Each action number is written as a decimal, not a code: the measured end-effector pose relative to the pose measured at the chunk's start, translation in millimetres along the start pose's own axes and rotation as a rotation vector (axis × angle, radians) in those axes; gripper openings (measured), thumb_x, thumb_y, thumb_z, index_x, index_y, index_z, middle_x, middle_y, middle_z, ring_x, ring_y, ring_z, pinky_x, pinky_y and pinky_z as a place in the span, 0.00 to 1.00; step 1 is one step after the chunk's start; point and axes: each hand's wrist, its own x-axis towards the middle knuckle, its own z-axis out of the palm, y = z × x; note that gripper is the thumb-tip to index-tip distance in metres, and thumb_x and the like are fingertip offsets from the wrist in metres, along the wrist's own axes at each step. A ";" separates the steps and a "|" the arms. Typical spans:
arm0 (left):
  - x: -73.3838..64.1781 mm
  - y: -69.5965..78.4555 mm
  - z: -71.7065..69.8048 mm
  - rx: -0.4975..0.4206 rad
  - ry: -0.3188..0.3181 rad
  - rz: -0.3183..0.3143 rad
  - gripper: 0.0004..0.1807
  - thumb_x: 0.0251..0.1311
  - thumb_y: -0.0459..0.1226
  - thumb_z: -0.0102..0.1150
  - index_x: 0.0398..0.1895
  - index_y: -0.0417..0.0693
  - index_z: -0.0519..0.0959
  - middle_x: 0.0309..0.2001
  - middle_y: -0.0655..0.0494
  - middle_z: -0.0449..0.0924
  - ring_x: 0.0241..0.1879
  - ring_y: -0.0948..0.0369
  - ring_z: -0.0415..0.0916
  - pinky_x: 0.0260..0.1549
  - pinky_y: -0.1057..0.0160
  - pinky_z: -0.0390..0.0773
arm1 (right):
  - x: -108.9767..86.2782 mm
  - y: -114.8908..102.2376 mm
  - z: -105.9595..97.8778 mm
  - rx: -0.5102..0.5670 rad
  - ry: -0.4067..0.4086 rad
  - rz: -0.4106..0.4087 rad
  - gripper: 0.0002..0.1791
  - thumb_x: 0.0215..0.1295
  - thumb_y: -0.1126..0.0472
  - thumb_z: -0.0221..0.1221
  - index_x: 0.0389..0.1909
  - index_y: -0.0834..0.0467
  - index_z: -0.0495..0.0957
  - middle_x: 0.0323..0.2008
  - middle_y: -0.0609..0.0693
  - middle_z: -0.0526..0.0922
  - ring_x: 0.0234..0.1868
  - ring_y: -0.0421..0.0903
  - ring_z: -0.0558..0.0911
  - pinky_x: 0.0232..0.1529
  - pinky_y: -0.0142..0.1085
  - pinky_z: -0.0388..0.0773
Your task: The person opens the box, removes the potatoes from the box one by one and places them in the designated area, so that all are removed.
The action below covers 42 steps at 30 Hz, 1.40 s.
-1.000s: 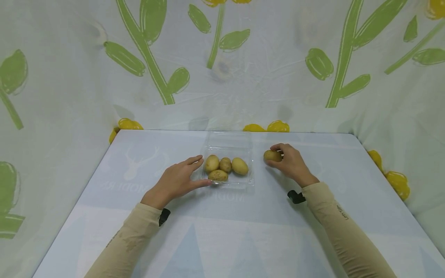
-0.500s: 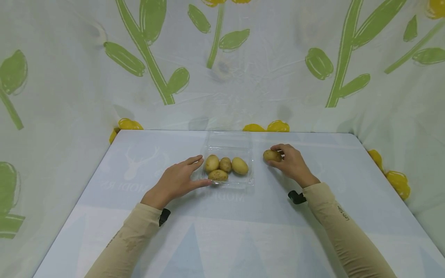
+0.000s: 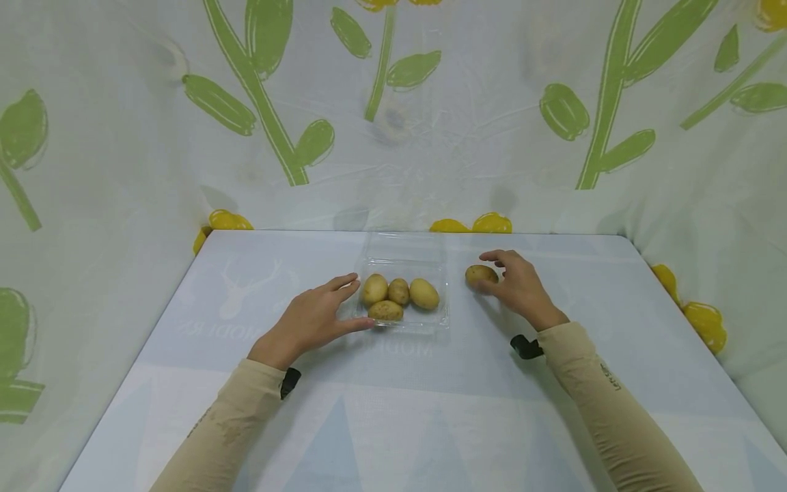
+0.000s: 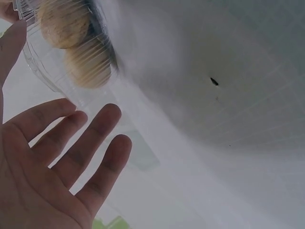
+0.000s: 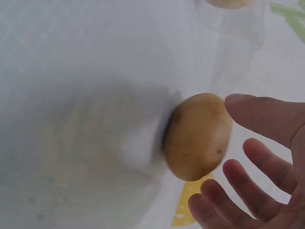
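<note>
Beyond tabletop [image 3: 381, 403], leaf-print cloth [image 3: 486, 150]. Toward far edge, right of clear box [image 3: 402, 262], 1 loose potato [image 3: 478, 276], probably firm, smooth; pinch its middle. Splayed left hand [image 3: 309, 318] at box; unclosed right hand [image 3: 522, 290] at potato.

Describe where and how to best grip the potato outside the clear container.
Grip the loose potato probably across its middle, pinching the near and far sides, coming from the right. It looks oval, its length running roughly left to right; the clear container stands to its left, the right hand to its right.
</note>
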 end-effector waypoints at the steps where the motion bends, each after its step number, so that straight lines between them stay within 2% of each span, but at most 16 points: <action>1: 0.1 -0.3 0.0 -0.003 -0.003 -0.003 0.48 0.58 0.68 0.61 0.72 0.44 0.71 0.73 0.50 0.67 0.68 0.50 0.70 0.56 0.45 0.78 | 0.1 -0.7 -1.1 -0.002 0.005 -0.005 0.28 0.64 0.61 0.69 0.63 0.64 0.76 0.59 0.64 0.76 0.59 0.62 0.75 0.60 0.55 0.74; 6: -0.7 -0.6 -0.5 -0.013 0.002 0.009 0.47 0.59 0.66 0.62 0.71 0.43 0.72 0.74 0.53 0.66 0.68 0.50 0.70 0.56 0.45 0.77 | -0.2 -7.2 -5.7 0.011 0.023 -0.029 0.28 0.65 0.61 0.69 0.63 0.63 0.75 0.60 0.65 0.74 0.61 0.63 0.75 0.59 0.54 0.75; 12: 0.2 0.0 -1.2 -0.028 0.028 0.041 0.45 0.59 0.65 0.63 0.69 0.41 0.74 0.73 0.56 0.67 0.66 0.49 0.73 0.55 0.45 0.78 | -3.0 -23.3 -8.8 0.048 0.037 -0.078 0.28 0.64 0.62 0.70 0.64 0.60 0.75 0.61 0.61 0.75 0.62 0.62 0.75 0.59 0.54 0.76; 21: 1.5 -0.1 0.7 -0.026 0.031 0.041 0.45 0.59 0.64 0.64 0.69 0.42 0.74 0.73 0.55 0.68 0.66 0.51 0.72 0.55 0.46 0.78 | -6.8 -44.6 -12.1 0.075 0.009 -0.136 0.30 0.64 0.62 0.69 0.67 0.60 0.73 0.64 0.58 0.73 0.63 0.60 0.75 0.59 0.51 0.77; 27: 0.6 0.0 0.0 -0.022 0.030 0.038 0.45 0.59 0.64 0.64 0.69 0.42 0.74 0.73 0.55 0.68 0.66 0.51 0.72 0.54 0.47 0.79 | -6.9 -52.2 -11.4 0.105 -0.044 -0.200 0.32 0.63 0.64 0.69 0.68 0.60 0.72 0.65 0.56 0.73 0.62 0.59 0.76 0.59 0.51 0.77; 34: 1.3 -0.6 0.5 -0.021 0.040 0.051 0.45 0.59 0.64 0.64 0.69 0.41 0.74 0.73 0.55 0.68 0.65 0.51 0.73 0.54 0.47 0.79 | -3.9 -61.9 -9.4 0.013 -0.075 -0.271 0.32 0.62 0.62 0.71 0.67 0.58 0.74 0.64 0.56 0.75 0.61 0.54 0.75 0.60 0.51 0.76; 37: 1.6 -0.4 1.2 -0.027 0.038 0.050 0.45 0.59 0.63 0.65 0.69 0.41 0.74 0.73 0.54 0.68 0.66 0.51 0.73 0.54 0.47 0.79 | -2.3 -66.6 -8.2 -0.018 -0.091 -0.294 0.31 0.62 0.62 0.71 0.66 0.57 0.74 0.64 0.55 0.75 0.51 0.52 0.80 0.54 0.47 0.78; 40: 1.7 -0.1 1.3 -0.029 0.035 0.046 0.44 0.59 0.63 0.65 0.69 0.41 0.74 0.73 0.54 0.68 0.66 0.51 0.72 0.54 0.47 0.79 | -0.7 -72.1 -6.5 -0.029 -0.109 -0.305 0.32 0.62 0.62 0.72 0.66 0.57 0.74 0.64 0.56 0.75 0.48 0.53 0.80 0.52 0.46 0.79; 42: 1.6 0.0 1.4 -0.028 0.033 0.044 0.44 0.59 0.63 0.65 0.69 0.41 0.74 0.73 0.54 0.68 0.66 0.51 0.72 0.54 0.47 0.79 | 0.3 -75.9 -5.2 -0.022 -0.123 -0.307 0.32 0.61 0.63 0.72 0.67 0.57 0.74 0.64 0.57 0.75 0.51 0.55 0.80 0.53 0.48 0.79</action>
